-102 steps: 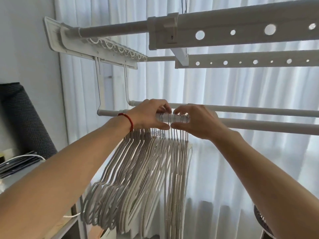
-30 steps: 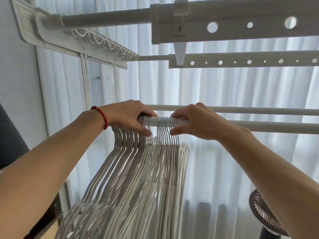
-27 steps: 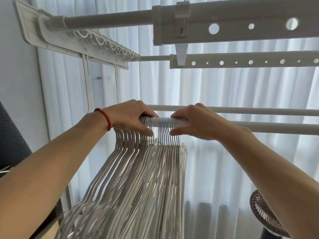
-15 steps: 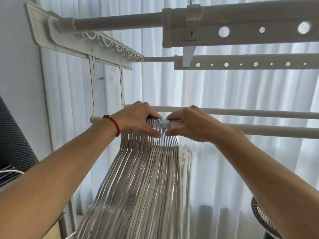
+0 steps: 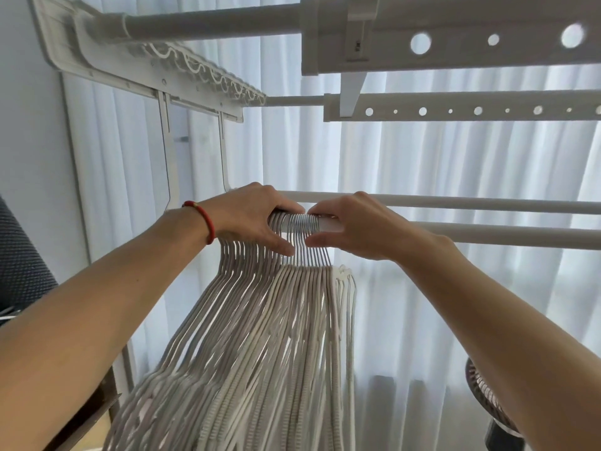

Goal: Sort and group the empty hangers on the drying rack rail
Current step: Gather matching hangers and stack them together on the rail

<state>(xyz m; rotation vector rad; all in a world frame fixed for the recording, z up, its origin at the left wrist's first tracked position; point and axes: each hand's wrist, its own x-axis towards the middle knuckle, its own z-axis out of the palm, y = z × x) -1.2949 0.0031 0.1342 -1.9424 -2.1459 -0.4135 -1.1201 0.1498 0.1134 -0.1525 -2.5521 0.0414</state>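
Note:
Several empty grey and white hangers hang in one tight bunch from the near white rail of the drying rack, their metal hooks packed side by side. My left hand, with a red band at the wrist, grips the rail and the hooks on the bunch's left side. My right hand grips the rail on the right side, thumb under it, fingertips against the last hooks. Both hands almost touch over the hooks.
A second rail runs just behind. Overhead are perforated rack bars and a white side bracket. White curtains fill the background. A dark chair back stands at left, and a fan at lower right.
My hands have closed in on each other, pressing the hooks into a tighter bunch. The hangers' lower ends have swung a little. The view shifted slightly.

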